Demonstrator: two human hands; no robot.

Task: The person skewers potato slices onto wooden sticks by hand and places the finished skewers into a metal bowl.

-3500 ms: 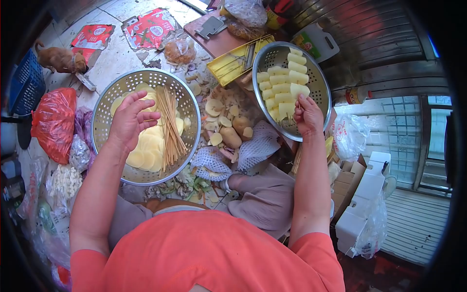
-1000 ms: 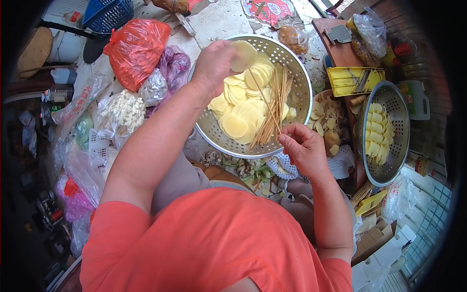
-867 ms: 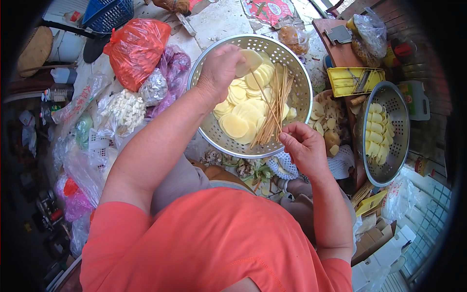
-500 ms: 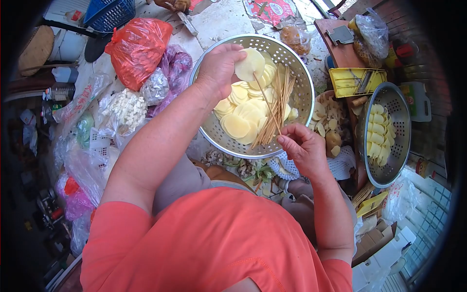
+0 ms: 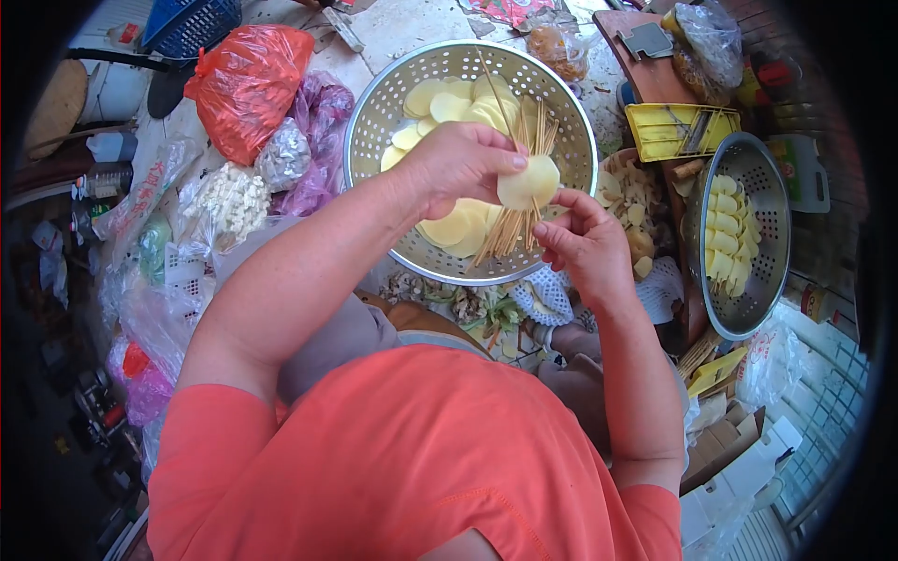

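My left hand [image 5: 468,168] pinches a round, pale potato slice [image 5: 530,184] between thumb and fingers. A thin wooden skewer [image 5: 494,82] runs through the slice, its far end sticking out past my left fingers. My right hand [image 5: 587,245] is closed on the skewer's near end, close beside the slice. Beneath both hands stands a perforated metal colander [image 5: 383,89]. Inside it lie many potato slices [image 5: 454,110], partly hidden by my left hand, and a bundle of loose skewers [image 5: 505,238] on the right.
To the right, a second colander [image 5: 774,252] holds skewered potato slices [image 5: 725,234]. A yellow tray [image 5: 678,129] lies behind it. Potato peelings [image 5: 629,201] sit between the colanders. On the left are a red plastic bag [image 5: 251,93] and white chopped pieces [image 5: 229,204].
My left hand has moved toward me and right, bringing the slice down the skewer to beside my right hand. The skewer's far end now shows beyond the slice. The view has shifted slightly.
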